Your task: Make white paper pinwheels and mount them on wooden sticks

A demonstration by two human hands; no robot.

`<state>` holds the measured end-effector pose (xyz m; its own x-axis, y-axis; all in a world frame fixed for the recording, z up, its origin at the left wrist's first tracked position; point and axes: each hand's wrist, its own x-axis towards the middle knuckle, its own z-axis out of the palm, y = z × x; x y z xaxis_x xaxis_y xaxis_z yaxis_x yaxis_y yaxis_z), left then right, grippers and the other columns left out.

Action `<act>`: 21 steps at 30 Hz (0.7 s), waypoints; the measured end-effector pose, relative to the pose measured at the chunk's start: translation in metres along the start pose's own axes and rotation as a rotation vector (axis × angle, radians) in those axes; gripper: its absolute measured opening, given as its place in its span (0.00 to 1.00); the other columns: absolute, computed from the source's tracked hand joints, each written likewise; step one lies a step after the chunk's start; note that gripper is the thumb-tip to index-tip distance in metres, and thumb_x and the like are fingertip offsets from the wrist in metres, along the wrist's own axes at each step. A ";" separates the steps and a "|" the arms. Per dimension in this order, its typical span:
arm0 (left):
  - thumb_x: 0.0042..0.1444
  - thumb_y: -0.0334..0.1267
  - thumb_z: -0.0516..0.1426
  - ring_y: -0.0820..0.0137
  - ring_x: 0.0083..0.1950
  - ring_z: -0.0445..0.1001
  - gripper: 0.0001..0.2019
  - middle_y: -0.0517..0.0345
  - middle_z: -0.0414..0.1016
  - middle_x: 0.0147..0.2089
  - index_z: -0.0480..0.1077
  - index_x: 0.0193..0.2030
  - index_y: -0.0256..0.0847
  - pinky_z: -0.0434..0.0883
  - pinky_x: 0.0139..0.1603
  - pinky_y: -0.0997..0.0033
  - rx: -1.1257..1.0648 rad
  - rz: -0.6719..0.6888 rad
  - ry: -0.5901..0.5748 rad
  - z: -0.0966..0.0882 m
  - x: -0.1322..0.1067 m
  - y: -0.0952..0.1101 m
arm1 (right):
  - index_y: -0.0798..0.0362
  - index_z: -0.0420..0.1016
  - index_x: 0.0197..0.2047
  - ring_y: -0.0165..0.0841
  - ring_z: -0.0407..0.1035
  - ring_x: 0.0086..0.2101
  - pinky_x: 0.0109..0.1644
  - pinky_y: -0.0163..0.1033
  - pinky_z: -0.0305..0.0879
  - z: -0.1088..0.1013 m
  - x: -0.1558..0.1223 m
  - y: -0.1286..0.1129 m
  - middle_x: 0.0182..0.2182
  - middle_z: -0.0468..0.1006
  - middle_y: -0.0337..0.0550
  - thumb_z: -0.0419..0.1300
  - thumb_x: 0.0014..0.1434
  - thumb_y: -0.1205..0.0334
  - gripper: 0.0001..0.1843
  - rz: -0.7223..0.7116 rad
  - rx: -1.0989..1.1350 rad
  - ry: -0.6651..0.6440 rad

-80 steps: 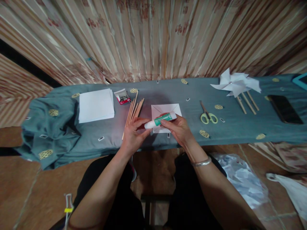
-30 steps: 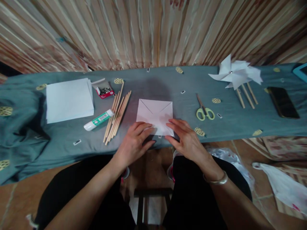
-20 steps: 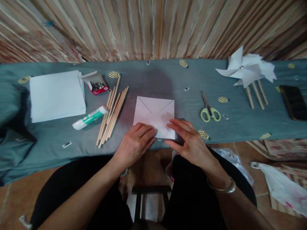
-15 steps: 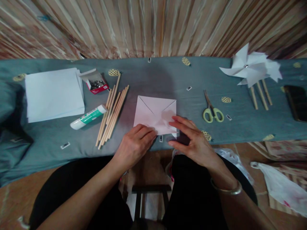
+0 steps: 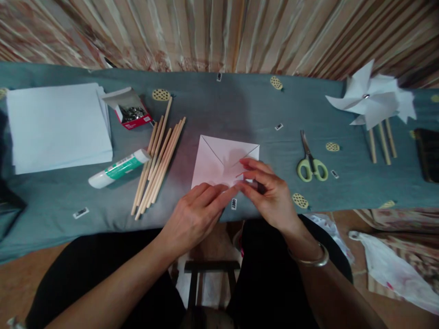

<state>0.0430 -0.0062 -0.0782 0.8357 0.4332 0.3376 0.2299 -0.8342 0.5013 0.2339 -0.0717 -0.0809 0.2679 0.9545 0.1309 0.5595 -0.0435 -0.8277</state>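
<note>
A white square sheet of paper [image 5: 219,160] with slits running inward from its corners lies on the cloth in front of me. My left hand [image 5: 195,208] holds it down at the near edge, fingers close together, index finger stretched toward the right. At its near right corner my right hand [image 5: 269,192] has thumb and fingers closed on a flap of the paper, which curls up a little. The fingertips of both hands almost meet there, and they hide part of that corner. A bracelet [image 5: 312,261] circles the right wrist.
Left of the sheet lie wooden sticks [image 5: 159,167], a glue stick [image 5: 120,168], an open red box of metal fasteners [image 5: 132,114] and a paper stack [image 5: 60,130]. To the right are green-handled scissors [image 5: 311,162], paper pinwheels [image 5: 373,98] and a dark phone [image 5: 428,155].
My right hand has moved left and closed on the paper's near right corner. The left index finger has reached out toward that corner. The view has shifted slightly.
</note>
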 end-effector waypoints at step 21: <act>0.63 0.29 0.52 0.65 0.45 0.73 0.13 0.48 0.76 0.44 0.68 0.54 0.35 0.77 0.45 0.60 -0.058 0.003 0.006 0.000 -0.005 0.002 | 0.46 0.75 0.44 0.41 0.68 0.56 0.60 0.53 0.64 0.004 -0.002 -0.002 0.55 0.75 0.44 0.62 0.60 0.59 0.08 -0.087 -0.242 -0.010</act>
<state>0.0398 -0.0103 -0.0788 0.8331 0.4333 0.3439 0.1982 -0.8142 0.5457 0.2290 -0.0726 -0.0812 0.2036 0.9606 0.1893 0.7517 -0.0295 -0.6589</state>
